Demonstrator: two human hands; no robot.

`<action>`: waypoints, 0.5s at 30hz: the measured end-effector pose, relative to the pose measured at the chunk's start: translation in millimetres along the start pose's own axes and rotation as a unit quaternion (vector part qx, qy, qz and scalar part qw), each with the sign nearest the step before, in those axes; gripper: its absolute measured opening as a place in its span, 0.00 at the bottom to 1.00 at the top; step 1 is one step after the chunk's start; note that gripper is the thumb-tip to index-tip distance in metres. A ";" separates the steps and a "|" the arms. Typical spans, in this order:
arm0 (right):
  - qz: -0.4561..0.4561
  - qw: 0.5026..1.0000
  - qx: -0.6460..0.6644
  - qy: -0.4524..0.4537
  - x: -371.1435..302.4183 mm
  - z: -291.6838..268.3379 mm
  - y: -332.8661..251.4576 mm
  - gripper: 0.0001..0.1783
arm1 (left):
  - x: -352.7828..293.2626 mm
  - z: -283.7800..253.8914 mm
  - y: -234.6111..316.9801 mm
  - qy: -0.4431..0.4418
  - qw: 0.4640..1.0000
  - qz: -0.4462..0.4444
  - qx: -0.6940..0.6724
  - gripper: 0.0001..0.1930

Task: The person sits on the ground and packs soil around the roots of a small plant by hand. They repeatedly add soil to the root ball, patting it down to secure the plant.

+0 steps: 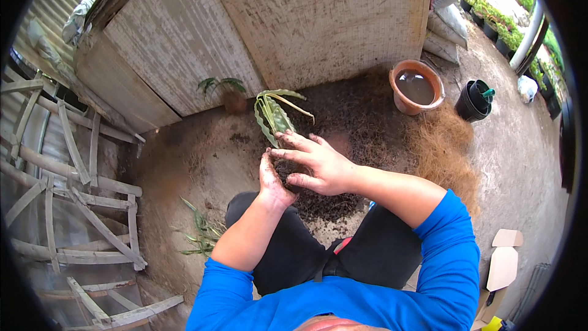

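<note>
Between my two hands is the dark soil ball (284, 170) of a leafy plant (273, 116) with long wavy green leaves, some of them yellowish, pointing away from me. Cupped around its near left side is my left hand (274, 182). My right hand (317, 164) curves over it from the right, fingers bent across the top near the stem base. Soil smears both hands. Loose dark soil (327, 205) lies on the ground just beneath them. A second small plant with a brown root ball (234, 102) rests against the boards beyond.
A terracotta pot (416, 87) of dark water stands far right, beside black pots (473, 101). Brown fibre (444, 156) is heaped nearer. Cut leaves (205, 233) lie on the left, by a wooden frame (92, 187). Tall boards (318, 18) close off the far side. An open cardboard box (502, 268) sits at right.
</note>
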State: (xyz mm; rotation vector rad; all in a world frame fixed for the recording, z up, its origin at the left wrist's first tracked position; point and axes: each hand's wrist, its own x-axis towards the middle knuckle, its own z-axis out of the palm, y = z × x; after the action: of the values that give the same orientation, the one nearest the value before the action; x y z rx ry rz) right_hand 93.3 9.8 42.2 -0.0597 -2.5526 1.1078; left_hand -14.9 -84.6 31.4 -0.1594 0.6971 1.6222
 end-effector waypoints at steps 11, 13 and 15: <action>0.012 0.992 -0.127 -0.004 -3.7 -2.6 -6.0 0.30 | 1.7 -1.5 -2.9 0.030 0.998 -0.001 0.048 0.28; -0.013 0.978 -0.206 0.018 -3.9 -6.1 -10.9 0.30 | -1.8 2.7 -3.0 0.035 0.997 -0.009 0.066 0.28; -0.052 0.972 -0.230 0.009 -2.2 -9.1 -11.8 0.29 | 0.2 1.2 -1.8 0.020 0.998 -0.009 0.055 0.28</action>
State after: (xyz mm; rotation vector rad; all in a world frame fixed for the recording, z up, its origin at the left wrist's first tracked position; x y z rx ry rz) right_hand 99.6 7.7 55.7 -0.0505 -2.7075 0.4576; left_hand -12.9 -83.8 31.6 -0.1187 0.8118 1.5620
